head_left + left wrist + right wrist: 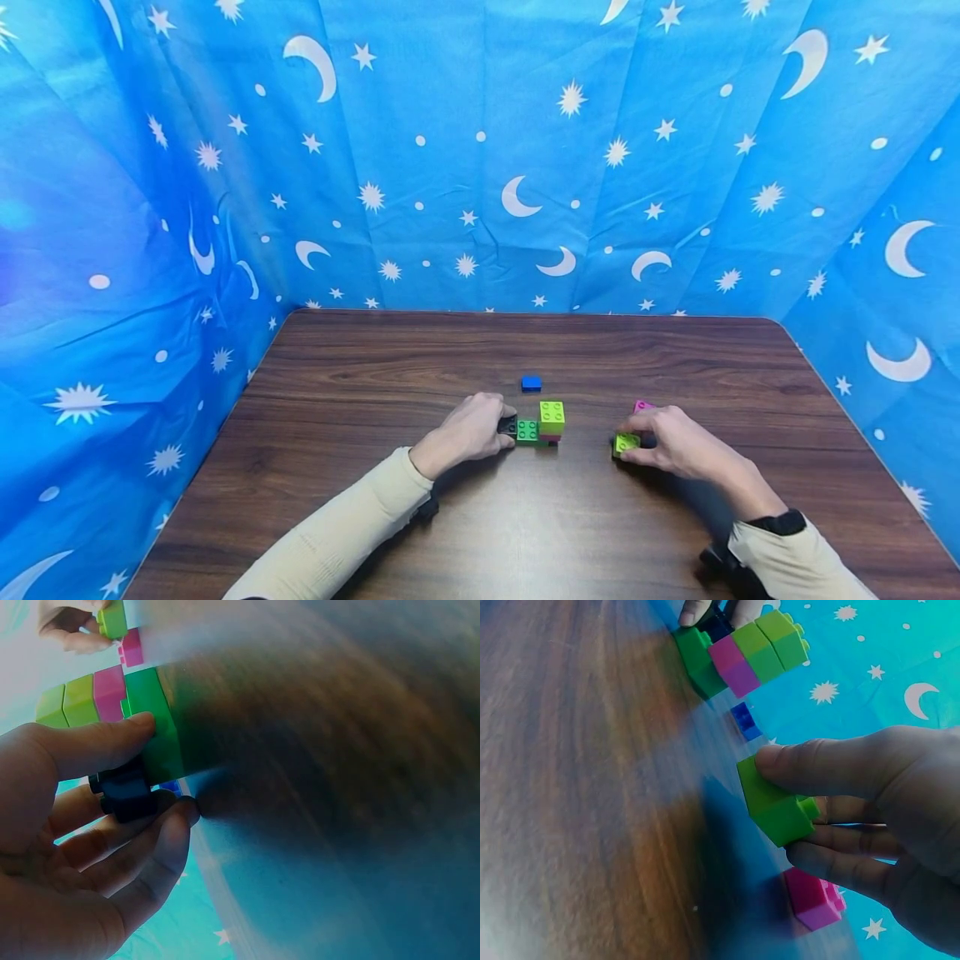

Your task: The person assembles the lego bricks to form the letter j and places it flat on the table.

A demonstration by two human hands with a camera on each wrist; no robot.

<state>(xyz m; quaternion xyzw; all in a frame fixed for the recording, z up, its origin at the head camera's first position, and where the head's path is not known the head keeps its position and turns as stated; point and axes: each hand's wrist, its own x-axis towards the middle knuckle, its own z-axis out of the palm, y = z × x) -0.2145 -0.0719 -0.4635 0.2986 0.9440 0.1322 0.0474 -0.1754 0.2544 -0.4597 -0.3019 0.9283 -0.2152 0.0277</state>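
Note:
My left hand point(471, 427) grips a black toy building brick point(126, 793) between thumb and fingers. This brick sits against the left end of a long green brick point(527, 430), and the thumb tip overlaps the green side in the left wrist view. On the green brick's other end rises a stack: a pink brick point(733, 667) below, two lime bricks point(769, 649) above. Off to the right, my right hand point(686, 446) pinches a single lime brick point(776, 802), thumb on one side and fingers on the other. A loose pink brick point(812, 900) lies just beyond those fingers.
A small blue brick point(531, 383) rests on the table behind the green brick. The brown wood-grain table point(375, 367) meets a blue curtain point(450, 167) with white stars and moons at the back and sides.

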